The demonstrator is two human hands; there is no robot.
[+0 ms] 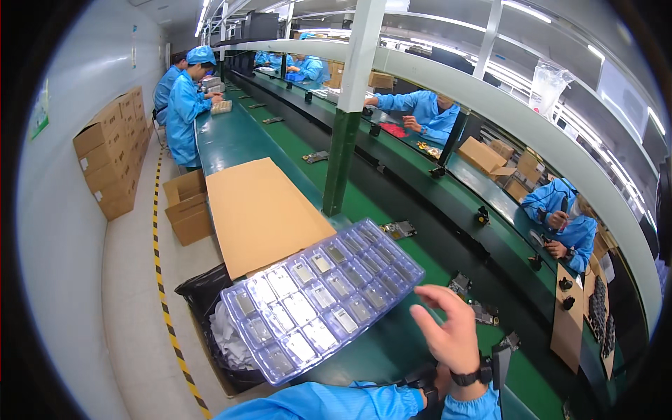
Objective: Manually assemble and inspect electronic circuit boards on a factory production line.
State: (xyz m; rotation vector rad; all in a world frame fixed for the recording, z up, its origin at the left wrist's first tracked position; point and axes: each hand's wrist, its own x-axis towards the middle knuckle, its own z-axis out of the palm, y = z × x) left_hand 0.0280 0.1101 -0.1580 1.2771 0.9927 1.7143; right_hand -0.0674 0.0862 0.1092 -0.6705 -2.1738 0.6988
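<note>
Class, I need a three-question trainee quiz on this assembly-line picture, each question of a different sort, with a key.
1. True or false: the right hand grips the clear blue plastic compartment tray.
2. What lies on the green workbench just behind the tray? A) flat brown cardboard sheet B) red bucket C) metal toolbox
3. Fill in: beside the bench, under the tray's left end, sits a black ____ bag.

Key: 1 false, the open hand hovers near its edge; 2 A; 3 plastic.
</note>
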